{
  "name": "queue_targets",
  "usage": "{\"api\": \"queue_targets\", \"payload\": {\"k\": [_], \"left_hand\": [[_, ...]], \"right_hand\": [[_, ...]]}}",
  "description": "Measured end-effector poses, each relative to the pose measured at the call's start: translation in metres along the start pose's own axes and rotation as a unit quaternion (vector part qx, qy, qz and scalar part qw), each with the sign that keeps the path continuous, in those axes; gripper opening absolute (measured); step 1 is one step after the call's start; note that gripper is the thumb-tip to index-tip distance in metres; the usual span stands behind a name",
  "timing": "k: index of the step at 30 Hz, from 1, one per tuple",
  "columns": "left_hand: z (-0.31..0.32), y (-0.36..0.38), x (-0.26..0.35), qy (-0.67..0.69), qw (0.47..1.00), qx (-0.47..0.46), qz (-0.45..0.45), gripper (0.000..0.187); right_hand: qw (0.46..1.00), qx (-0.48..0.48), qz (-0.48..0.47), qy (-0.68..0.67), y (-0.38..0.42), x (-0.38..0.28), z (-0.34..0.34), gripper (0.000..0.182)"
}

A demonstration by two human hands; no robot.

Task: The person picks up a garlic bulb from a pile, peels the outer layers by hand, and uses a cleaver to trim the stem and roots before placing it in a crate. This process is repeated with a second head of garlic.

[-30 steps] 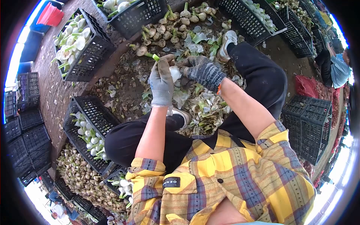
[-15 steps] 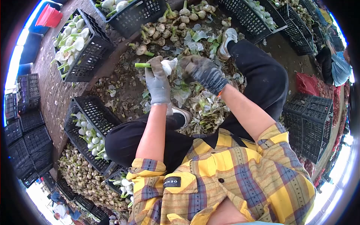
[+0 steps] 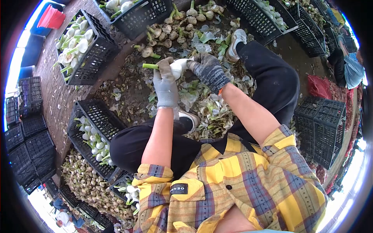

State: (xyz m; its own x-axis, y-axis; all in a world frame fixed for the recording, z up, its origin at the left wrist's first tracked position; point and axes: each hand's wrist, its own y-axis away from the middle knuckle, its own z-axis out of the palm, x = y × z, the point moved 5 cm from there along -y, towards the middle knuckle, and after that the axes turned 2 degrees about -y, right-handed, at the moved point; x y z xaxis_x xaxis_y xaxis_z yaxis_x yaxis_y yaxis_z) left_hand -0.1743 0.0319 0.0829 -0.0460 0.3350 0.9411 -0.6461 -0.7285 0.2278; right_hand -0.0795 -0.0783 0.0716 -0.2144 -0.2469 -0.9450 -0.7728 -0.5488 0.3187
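My left hand [image 3: 165,79], in a grey and brown glove, is closed round a white garlic bulb [image 3: 177,68] whose cut green stem sticks out to the left. At the bulb's right side is my right hand [image 3: 208,68], in a dark knitted glove, its fingers bent together against the bulb's end. What those fingers pinch is too small to make out. Below both hands, peeled skins and leaves [image 3: 213,110] cover the ground. Unpeeled bulbs with stems [image 3: 167,33] lie just beyond the hands.
Black crates of white bulbs stand at the upper left [image 3: 97,52], left [image 3: 97,112], top [image 3: 142,17] and upper right [image 3: 260,23]. Stacked crates [image 3: 320,130] are at the right. A large bulb heap [image 3: 91,186] lies lower left. A person [image 3: 64,217] shows at the lower left edge.
My right hand has come left and touches the bulb, having been apart from it and blurred. More of the white bulb shows, and my left hand has shifted slightly right.
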Motion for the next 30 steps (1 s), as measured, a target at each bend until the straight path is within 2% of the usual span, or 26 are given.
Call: {"api": "queue_targets", "payload": {"k": [2,3,6,7,10,11,13,14,15,18,19,22,23,24,25,26,29,30], "left_hand": [[0.001,0.002,0.001,0.007,1.0,-0.008,-0.017,0.042],[0.002,0.002,0.001,0.009,1.0,-0.019,-0.015,0.044],[0.002,0.002,0.003,0.014,0.999,-0.046,-0.019,0.045],[0.003,0.002,0.002,0.015,0.998,-0.054,-0.023,0.044],[0.0,0.002,-0.002,-0.056,0.998,0.002,0.021,0.041],[-0.004,0.0,-0.008,-0.054,0.998,0.012,0.012,0.037],[-0.005,-0.001,-0.007,0.0,0.999,0.029,-0.022,0.035],[-0.005,-0.002,-0.007,0.028,0.998,0.037,-0.039,0.034],[-0.005,-0.003,-0.008,0.062,0.993,0.044,-0.091,0.027],[-0.014,-0.008,-0.019,0.159,0.968,0.082,-0.177,0.021],[-0.017,-0.007,-0.017,0.179,0.96,0.093,-0.195,0.02],[-0.027,-0.012,-0.022,0.223,0.951,0.082,-0.2,0.021],[-0.029,-0.013,-0.025,0.232,0.946,0.094,-0.204,0.024],[-0.029,-0.014,-0.027,0.242,0.947,0.08,-0.197,0.024],[-0.03,-0.016,-0.029,0.251,0.947,0.067,-0.188,0.025],[-0.031,-0.017,-0.03,0.261,0.947,0.054,-0.178,0.025],[-0.026,-0.013,-0.025,0.23,0.952,0.085,-0.182,0.029],[-0.025,-0.012,-0.026,0.217,0.955,0.072,-0.187,0.03]], "right_hand": [[0.974,-0.037,0.082,-0.207,0.008,0.001,0.006,0.026],[0.947,-0.098,0.074,-0.297,0.007,-0.003,0.011,0.026],[0.891,-0.178,0.176,-0.378,0.018,-0.011,0.015,0.024],[0.945,-0.174,0.117,-0.252,0.022,-0.022,0.017,0.023],[0.989,-0.115,0.0,-0.095,0.017,-0.018,0.012,0.023],[0.978,-0.06,-0.117,0.162,0.013,-0.025,0.008,0.02],[0.994,-0.053,-0.024,-0.095,0.015,-0.015,0.01,0.019],[0.974,-0.047,0.024,-0.222,0.018,-0.01,0.013,0.019],[0.918,-0.059,0.086,-0.382,0.019,-0.006,0.018,0.016],[0.841,-0.026,0.158,-0.516,0.017,0.003,0.015,0.015],[0.828,0.018,0.162,-0.536,0.016,0.004,0.01,0.015],[0.904,-0.03,0.139,-0.404,0.015,-0.004,-0.001,0.016],[0.979,-0.045,0.108,-0.167,0.015,-0.008,-0.008,0.02],[0.995,-0.083,0.06,-0.006,0.01,-0.007,-0.006,0.026],[0.972,-0.125,-0.015,0.2,0.011,-0.008,-0.008,0.029],[0.9,-0.161,-0.089,0.396,0.014,-0.007,-0.006,0.034],[0.886,-0.027,-0.356,0.295,0.034,-0.043,0.001,0.041],[0.9,-0.034,-0.363,0.238,0.034,-0.046,0.007,0.043]]}}
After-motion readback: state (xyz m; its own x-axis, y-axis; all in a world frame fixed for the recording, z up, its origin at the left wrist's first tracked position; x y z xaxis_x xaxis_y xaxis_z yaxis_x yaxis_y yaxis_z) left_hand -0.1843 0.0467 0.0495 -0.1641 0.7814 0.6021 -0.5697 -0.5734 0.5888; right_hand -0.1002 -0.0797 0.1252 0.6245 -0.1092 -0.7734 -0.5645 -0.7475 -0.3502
